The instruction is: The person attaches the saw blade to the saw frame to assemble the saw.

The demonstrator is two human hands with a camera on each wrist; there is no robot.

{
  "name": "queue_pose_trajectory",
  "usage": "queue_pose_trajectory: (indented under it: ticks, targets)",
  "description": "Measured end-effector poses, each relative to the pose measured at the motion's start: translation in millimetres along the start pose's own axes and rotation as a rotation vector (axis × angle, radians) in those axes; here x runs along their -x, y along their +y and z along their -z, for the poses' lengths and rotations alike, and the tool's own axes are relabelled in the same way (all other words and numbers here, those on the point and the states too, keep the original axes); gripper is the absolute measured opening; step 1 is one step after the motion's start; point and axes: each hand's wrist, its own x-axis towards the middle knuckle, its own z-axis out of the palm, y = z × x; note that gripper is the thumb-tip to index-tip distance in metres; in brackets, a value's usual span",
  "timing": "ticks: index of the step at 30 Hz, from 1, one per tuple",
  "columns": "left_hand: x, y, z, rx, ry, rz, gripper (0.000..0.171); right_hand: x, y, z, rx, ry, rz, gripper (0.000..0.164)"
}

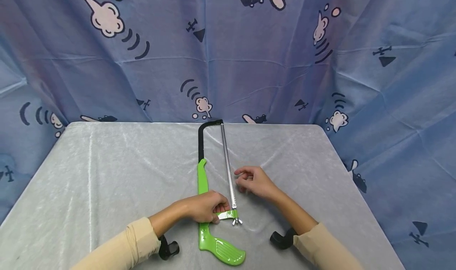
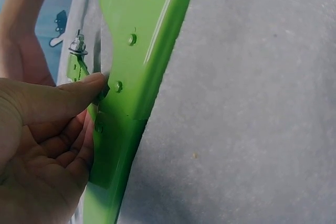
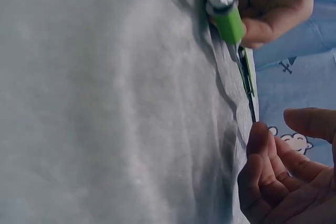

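Observation:
A hacksaw lies on the table in the head view, with a green handle point(image 1: 228, 252), a black front frame point(image 1: 201, 143) and a silver blade point(image 1: 227, 163) along its right side. The left hand point(image 1: 208, 206) pinches the green bracket point(image 1: 228, 214) that joins the frame to the blade's near end. A wing nut point(image 1: 236, 221) sits just past that bracket. In the left wrist view the thumb point(image 2: 79, 90) lies against the bracket by the riveted green frame point(image 2: 126, 98). Right of the blade hovers the right hand point(image 1: 258, 183), fingers loosely bent and holding nothing.
A pale grey cloth covers the table point(image 1: 135, 155). Behind and beside it hangs a blue printed curtain point(image 1: 235, 44). Black wrist mounts point(image 1: 168, 249) show at both forearms, close over the tabletop.

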Motion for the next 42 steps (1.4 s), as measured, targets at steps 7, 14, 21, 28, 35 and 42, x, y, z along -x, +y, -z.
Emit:
queue_pose_trajectory:
  ticks: [7,14,21,28,35,42]
  targets:
    - [-1.5,-0.5,-1.2,-0.008,0.005,-0.002,0.026,19,1,-2,0.015,-0.07,0.056,0.03]
    - [-0.7,-1.0,-1.7,-0.009,0.007,0.01,0.027,36,4,-5,0.033,-0.139,0.078,0.025]
    - [-1.3,-2.4,-2.6,-0.009,0.014,0.009,0.027,45,9,-5,0.018,-0.172,0.114,0.024]
    - [-1.4,-2.6,-3.2,-0.007,0.018,0.006,0.027,55,15,-7,0.001,-0.208,0.136,0.018]
    - [-0.1,-1.1,-2.8,0.004,0.017,0.012,0.028,64,19,-8,-0.038,-0.251,0.156,0.016]
    - [-0.1,0.2,-3.0,0.007,0.017,0.023,0.027,69,18,-10,-0.046,-0.273,0.152,0.012]
